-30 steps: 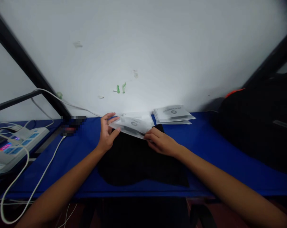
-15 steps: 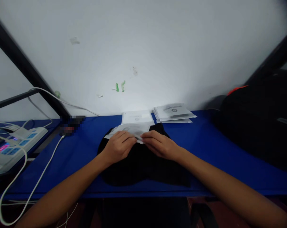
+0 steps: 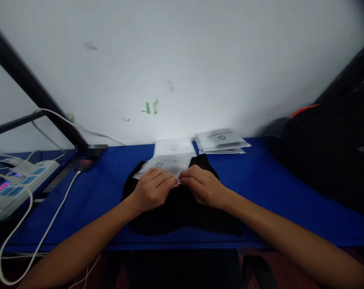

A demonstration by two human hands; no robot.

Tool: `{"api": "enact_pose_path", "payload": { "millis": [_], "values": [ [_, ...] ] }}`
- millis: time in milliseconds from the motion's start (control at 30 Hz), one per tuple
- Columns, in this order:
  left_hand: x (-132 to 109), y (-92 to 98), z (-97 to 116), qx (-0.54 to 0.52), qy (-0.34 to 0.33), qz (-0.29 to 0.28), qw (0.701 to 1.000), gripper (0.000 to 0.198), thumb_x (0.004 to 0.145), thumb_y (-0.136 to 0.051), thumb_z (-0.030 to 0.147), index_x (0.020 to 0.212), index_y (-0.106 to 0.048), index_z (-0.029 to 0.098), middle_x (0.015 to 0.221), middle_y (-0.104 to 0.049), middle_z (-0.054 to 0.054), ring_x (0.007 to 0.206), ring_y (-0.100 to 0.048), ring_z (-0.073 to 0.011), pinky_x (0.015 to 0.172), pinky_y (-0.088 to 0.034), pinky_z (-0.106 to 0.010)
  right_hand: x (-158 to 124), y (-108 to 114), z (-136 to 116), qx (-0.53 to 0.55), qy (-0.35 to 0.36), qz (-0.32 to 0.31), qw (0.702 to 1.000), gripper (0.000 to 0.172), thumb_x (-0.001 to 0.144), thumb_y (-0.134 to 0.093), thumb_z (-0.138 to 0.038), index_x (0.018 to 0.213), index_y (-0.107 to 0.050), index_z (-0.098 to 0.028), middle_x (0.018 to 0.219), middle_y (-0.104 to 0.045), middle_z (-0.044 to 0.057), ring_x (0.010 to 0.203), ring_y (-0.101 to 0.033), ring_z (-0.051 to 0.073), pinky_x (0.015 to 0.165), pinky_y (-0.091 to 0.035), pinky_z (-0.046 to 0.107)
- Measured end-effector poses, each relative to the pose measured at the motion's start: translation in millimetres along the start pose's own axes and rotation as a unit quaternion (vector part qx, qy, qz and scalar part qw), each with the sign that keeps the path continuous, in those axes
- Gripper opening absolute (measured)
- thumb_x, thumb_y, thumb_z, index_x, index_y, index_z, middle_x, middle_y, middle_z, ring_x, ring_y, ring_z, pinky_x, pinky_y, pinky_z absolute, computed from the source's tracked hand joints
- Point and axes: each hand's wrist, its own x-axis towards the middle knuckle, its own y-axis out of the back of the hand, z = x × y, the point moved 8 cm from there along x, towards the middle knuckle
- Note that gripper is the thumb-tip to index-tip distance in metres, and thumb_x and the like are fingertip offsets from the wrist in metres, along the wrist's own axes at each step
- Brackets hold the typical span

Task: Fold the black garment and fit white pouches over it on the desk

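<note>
A frosted white plastic bag with a dark round logo lies in front of me, its near edge pinched between my fingers. My left hand is closed on that edge from the left. Close beside it, my right hand grips the same edge, fingertips almost touching the left ones. Beneath both hands a black cloth item is spread on the blue table; its kind cannot be made out. Just behind the held bag lies another white bag.
A small stack of similar bags sits at the back against the wall. On the right is a large black bulky object with an orange edge. A power strip and white cables are at the left of the blue table.
My left hand has slid slightly right along the bag's near edge, toward my right hand. The bag lies a little flatter, showing more of its logo. The view has shifted slightly.
</note>
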Motion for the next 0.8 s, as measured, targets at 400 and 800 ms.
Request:
{"api": "enact_pose_path", "payload": {
  "millis": [400, 800],
  "values": [
    [-19, 26.0, -112, 0.076, 0.187, -0.001, 0.979, 0.015, 0.094, -0.056, 0.028, 0.085, -0.063, 0.019, 0.082, -0.07, -0.003, 0.076, -0.063, -0.0187, 0.07, -0.048, -0.031, -18, 61, 75, -0.014, -0.218, 0.191, 0.957, 0.011, 0.091, -0.054, -0.014, 0.091, -0.055, -0.024, 0.089, -0.062, 0.002, 0.076, -0.062, 0.017, 0.068, -0.052, 0.033],
    [-27, 14.7, -103, -0.166, 0.333, 0.089, 0.924, 0.019, 0.081, -0.072, 0.033, 0.09, -0.062, 0.019, 0.084, -0.067, -0.002, 0.071, -0.065, -0.0131, 0.065, -0.056, -0.026, -17, 46, 69, 0.032, -0.166, 0.107, 0.98, 0.016, 0.086, -0.054, -0.014, 0.1, -0.054, -0.022, 0.103, -0.067, 0.008, 0.096, -0.065, 0.021, 0.081, -0.053, 0.038]
  ]
}}
